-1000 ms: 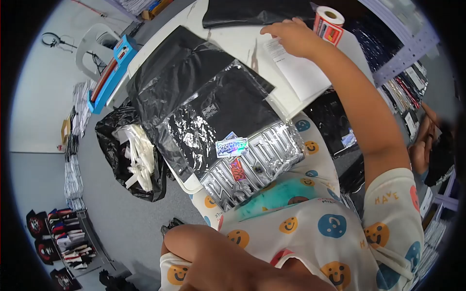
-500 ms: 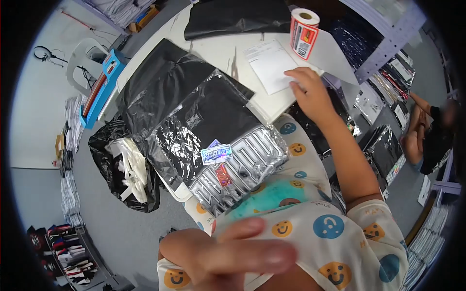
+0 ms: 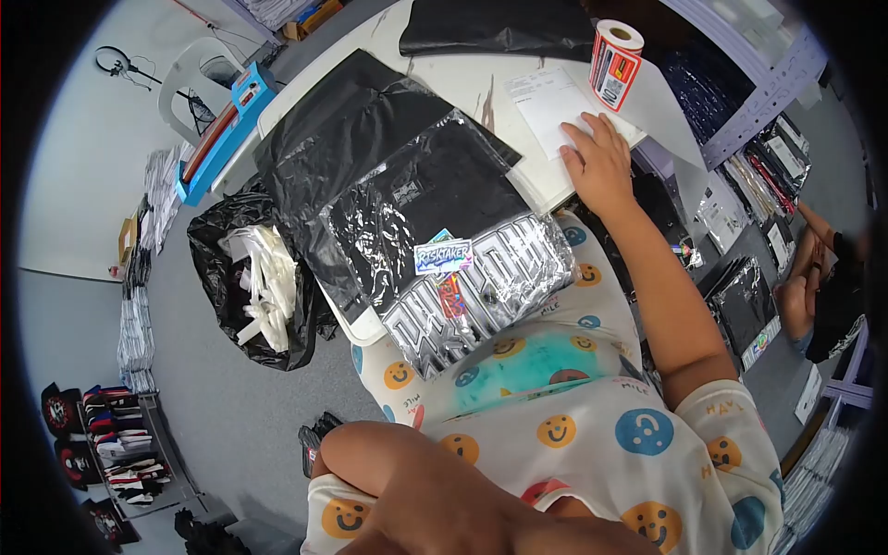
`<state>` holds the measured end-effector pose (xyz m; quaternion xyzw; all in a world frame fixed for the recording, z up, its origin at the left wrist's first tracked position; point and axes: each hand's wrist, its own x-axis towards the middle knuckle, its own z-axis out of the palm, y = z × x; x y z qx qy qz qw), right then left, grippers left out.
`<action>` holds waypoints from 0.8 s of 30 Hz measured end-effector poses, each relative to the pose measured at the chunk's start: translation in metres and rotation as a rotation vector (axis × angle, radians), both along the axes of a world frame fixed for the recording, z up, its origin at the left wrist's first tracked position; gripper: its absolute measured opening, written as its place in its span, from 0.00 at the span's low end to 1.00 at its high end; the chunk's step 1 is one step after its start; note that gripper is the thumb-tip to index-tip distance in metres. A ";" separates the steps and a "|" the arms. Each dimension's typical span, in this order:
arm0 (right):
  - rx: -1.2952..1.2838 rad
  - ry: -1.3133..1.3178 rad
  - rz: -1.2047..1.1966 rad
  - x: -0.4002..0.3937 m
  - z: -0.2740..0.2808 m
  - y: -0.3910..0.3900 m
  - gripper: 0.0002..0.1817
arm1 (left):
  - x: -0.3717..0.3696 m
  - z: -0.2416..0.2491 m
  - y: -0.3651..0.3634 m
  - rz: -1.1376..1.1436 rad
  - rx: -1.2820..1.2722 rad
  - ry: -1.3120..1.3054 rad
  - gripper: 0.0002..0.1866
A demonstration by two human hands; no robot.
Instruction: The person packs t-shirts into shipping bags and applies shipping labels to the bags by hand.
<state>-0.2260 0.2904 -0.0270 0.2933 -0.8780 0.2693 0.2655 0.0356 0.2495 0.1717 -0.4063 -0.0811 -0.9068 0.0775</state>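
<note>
My right hand (image 3: 599,168) rests with its fingers stretched out on the lower right part of some white paper slips (image 3: 548,100). Beside the slips stands a roll of red and white labels (image 3: 616,69). A clear plastic packet with a folded black garment (image 3: 453,185) lies at the table's near edge, its silver lettering towards me and a RISKTAKER sticker (image 3: 443,257) on it. Partly under the packet is a black plastic bag (image 3: 342,120). My left arm is bent up close to the camera, and its hand is out of sight.
More black plastic (image 3: 499,26) lies at the table's (image 3: 476,97) far side. A blue device (image 3: 222,129) sits at the left edge. Below it, a black bag (image 3: 217,268) holds white scraps. Another person (image 3: 819,277) sits at the far right, near shelves and packed garments.
My left hand, blurred near the camera before, has gone out of view. My right hand now lies flatter on the slips. The view has shifted, so the table's things appear farther right.
</note>
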 end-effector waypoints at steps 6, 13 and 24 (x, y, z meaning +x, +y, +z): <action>0.004 0.001 -0.005 -0.001 -0.002 0.000 0.16 | 0.027 0.010 0.017 -0.043 0.179 -0.152 0.39; 0.020 -0.002 -0.017 -0.002 -0.004 -0.001 0.17 | -0.008 0.006 0.002 0.289 -0.085 0.061 0.27; 0.016 0.004 -0.012 -0.003 -0.005 0.000 0.17 | 0.009 -0.005 -0.016 1.255 -0.870 -0.204 0.12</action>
